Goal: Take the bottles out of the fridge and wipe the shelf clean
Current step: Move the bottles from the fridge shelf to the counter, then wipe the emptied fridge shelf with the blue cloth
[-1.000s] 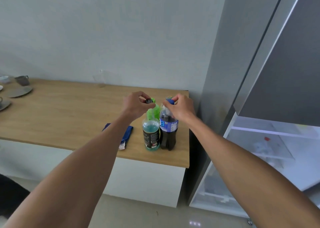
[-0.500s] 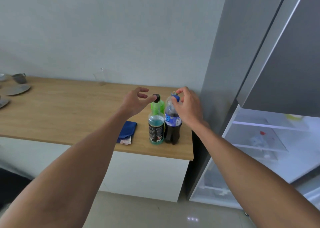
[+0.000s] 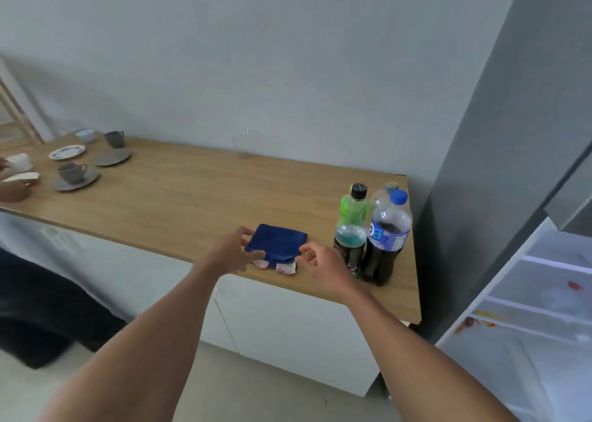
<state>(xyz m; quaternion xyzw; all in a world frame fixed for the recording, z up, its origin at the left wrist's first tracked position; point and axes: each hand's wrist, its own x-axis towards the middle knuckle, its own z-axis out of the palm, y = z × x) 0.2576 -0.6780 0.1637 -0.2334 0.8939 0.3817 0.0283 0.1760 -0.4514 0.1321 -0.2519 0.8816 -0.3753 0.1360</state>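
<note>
Both hands have left the bottle caps they gripped a moment ago and dropped to the folded blue cloth (image 3: 278,241); the view has swung left, bringing more of the wooden counter (image 3: 179,197) into frame.

Item 1, left hand (image 3: 231,255): fingers spread and curled, thumb tip on the cloth's left edge, nothing lifted yet.
Item 2, right hand (image 3: 323,265): fingers loosely parted at the cloth's right corner, apparently just touching it; I cannot tell if they pinch it.
Item 3, blue cloth: soft terry square, folded flat, pale tags at its near edge, near the counter's front edge.
Item 4, green bottle (image 3: 350,229): clear plastic, black cap, teal liquid, just right of the cloth.
Item 5, cola bottle (image 3: 386,239): dark liquid, blue cap and label, touching the green bottle; a third clear bottle (image 3: 384,194) stands behind.
Item 6, fridge shelf (image 3: 541,319): white, glossy, with red-orange smears, well right of the cloth.

Handling note: I would gather the cloth whole in one hand, keeping the fold so a thick pad meets the smears.
</note>
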